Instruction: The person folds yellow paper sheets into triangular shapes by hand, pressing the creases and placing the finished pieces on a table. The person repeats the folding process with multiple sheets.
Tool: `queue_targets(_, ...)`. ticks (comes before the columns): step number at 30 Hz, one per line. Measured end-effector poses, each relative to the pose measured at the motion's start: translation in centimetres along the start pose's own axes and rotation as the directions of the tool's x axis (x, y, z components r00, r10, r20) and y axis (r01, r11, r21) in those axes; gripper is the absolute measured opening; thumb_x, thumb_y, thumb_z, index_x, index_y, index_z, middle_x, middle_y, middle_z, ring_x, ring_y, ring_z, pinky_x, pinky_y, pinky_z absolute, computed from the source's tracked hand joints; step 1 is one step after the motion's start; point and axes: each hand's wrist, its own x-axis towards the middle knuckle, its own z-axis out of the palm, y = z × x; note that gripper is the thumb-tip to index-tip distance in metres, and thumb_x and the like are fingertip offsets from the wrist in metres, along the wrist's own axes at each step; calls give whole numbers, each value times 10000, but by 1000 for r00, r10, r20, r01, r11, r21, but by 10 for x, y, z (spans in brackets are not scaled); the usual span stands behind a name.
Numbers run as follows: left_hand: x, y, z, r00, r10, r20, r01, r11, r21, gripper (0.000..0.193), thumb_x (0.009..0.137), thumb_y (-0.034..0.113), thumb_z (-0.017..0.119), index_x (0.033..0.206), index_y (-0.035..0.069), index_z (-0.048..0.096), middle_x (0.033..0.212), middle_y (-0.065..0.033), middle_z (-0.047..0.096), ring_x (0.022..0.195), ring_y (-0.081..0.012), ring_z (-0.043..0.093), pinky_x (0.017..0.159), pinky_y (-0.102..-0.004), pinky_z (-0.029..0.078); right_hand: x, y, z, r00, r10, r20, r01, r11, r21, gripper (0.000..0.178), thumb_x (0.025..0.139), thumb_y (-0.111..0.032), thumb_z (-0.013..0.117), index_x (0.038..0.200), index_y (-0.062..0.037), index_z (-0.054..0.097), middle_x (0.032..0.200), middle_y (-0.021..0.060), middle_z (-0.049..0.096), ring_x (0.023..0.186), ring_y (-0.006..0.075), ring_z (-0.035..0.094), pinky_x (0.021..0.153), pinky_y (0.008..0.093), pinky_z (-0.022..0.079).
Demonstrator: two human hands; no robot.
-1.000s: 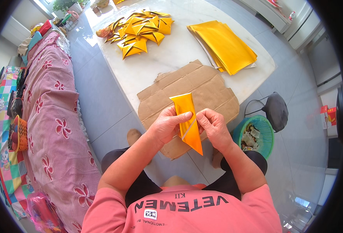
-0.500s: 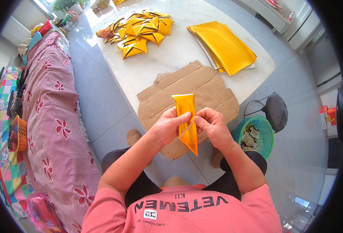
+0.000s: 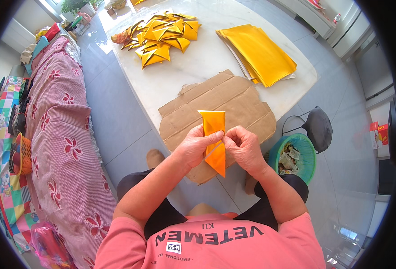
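Observation:
A long strip of folded gold paper [image 3: 213, 120] with slanted ends is held up in front of me, over the near part of a cardboard sheet [image 3: 225, 89]. My left hand [image 3: 197, 144] grips it from the left, thumb across its front and fingers behind. On the strip's right edge my right hand [image 3: 243, 147] pinches with thumb and forefinger. A pale diagonal edge crosses the paper below my left thumb. Farther off on the white table [image 3: 209, 58] lie a heap of folded gold paper pieces [image 3: 162, 33] at left and a stack of flat gold sheets [image 3: 258, 51] at right.
Right of my knee stands a green bin [image 3: 312, 154] with scraps inside, beside a dark round stool seat [image 3: 319, 130]. A bed or sofa under a pink flowered cover [image 3: 66, 134] runs along the left. An orange basket [image 3: 24, 154] sits beyond it.
The strip has shifted slightly down at its top, and its lower tip has moved up and a little left. My right hand has turned slightly, its fingers curled closer on the edge.

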Motion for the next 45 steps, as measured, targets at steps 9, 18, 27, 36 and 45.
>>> queue_targets(9, -7, 15, 10, 985, -171, 14, 171, 985, 34, 241, 896, 138, 766, 1103, 56, 674, 973, -43, 694, 866, -161, 671, 786, -315, 544, 11, 4, -12, 997, 42, 72, -69, 906, 418, 288, 1030, -322, 619, 989, -36, 628, 806, 11, 635, 682, 64, 527, 624, 222, 452)
queue_targets(18, -11, 11, 15, 957, -288, 43, 282, 954, 105, 209, 875, 110, 765, 1065, 62, 694, 969, -43, 690, 867, -165, 655, 798, -329, 530, 10, 3, -10, 999, 50, 17, -52, 967, 248, 326, 1026, -253, 621, 769, -64, 555, 691, -41, 533, 612, 34, 443, 534, 220, 389)
queue_targets(27, -10, 8, 15, 949, -312, 45, 307, 947, 91, 216, 874, 102, 765, 1071, 54, 690, 971, -43, 694, 871, -167, 663, 808, -325, 534, 8, 3, -6, 994, 4, -110, 5, 997, 78, 346, 995, -175, 644, 716, -58, 476, 662, -54, 402, 639, 35, 340, 518, 248, 327)
queue_targets(36, -11, 12, 15, 975, -224, -4, 224, 973, 54, 215, 882, 89, 757, 1084, 57, 690, 971, -50, 701, 863, -169, 676, 795, -319, 547, 9, -1, -13, 986, 87, 144, -109, 982, 154, 265, 1001, -216, 645, 816, -31, 602, 699, -30, 556, 637, 42, 485, 546, 230, 404)
queue_targets(45, -11, 13, 15, 980, -201, 10, 197, 969, 152, 247, 867, 97, 777, 1091, 44, 686, 964, -45, 694, 858, -159, 673, 784, -311, 546, 10, -1, -13, 982, 109, 151, -142, 964, 225, 238, 1014, -225, 633, 859, -44, 616, 735, -30, 579, 638, 32, 481, 551, 220, 401)
